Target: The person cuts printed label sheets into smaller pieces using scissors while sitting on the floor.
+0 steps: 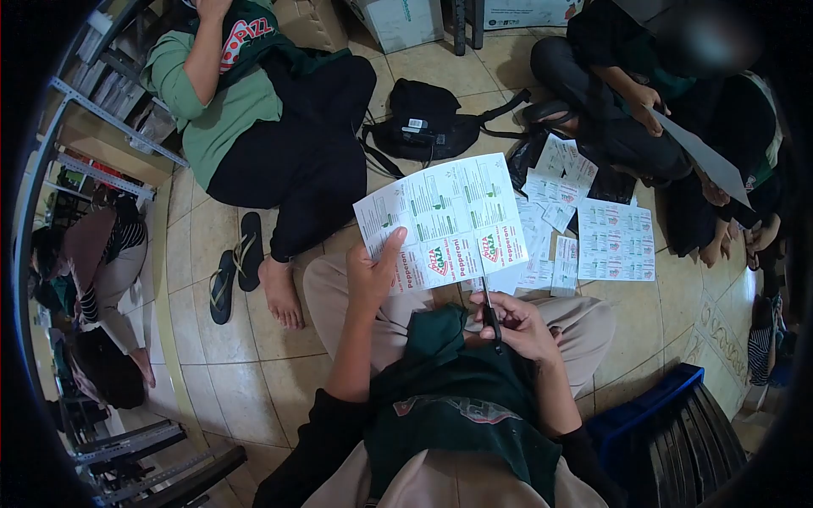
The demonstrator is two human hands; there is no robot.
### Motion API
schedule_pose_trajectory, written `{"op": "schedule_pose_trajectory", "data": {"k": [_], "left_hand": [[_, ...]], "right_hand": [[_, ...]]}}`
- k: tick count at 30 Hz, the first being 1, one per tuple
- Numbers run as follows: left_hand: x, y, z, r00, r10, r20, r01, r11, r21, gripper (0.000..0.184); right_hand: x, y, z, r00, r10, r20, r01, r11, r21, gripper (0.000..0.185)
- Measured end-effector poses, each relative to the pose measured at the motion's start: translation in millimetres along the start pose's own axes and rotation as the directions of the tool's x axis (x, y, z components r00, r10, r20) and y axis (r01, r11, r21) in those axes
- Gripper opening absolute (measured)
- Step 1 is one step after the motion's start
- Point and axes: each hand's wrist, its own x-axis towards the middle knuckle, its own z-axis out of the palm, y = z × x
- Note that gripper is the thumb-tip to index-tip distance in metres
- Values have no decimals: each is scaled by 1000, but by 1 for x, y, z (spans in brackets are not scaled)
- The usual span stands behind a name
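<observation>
Currently left hand (373, 273) pinches printed sheet (436, 203), right hand (529, 330) grips black scissors (490, 318), blades at sheet's lower edge.

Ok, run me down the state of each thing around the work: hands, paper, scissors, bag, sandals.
Left hand: closed on the held sheet, thumb on top.
Held sheet: raised, slightly curved, printed panels joined.
Right hand: gripping the scissors.
Scissors: at the sheet's near edge; blade opening unclear.
Large floor sheet: flat.
Black bag: on the floor; closure unclear.
Sandals: unworn, side by side.
</observation>
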Motion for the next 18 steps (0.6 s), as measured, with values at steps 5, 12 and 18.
{"op": "schedule_pose_trajectory", "data": {"k": [5, 12, 18], "left_hand": [[-1, 2, -1, 998, -46, 43, 44, 998, 40, 28], [-6, -4, 6, 995, 9, 103, -15, 998, 60, 26], [-6, -2, 8, 996, 42, 80, -45, 998, 36, 24]], "right_hand": [[1, 0, 0, 999, -32, 9, 32, 999, 3, 51], [0, 5, -6, 997, -81, 10, 81, 997, 1, 50], [0, 6, -5, 998, -61, -34, 61, 998, -5, 48]]}}
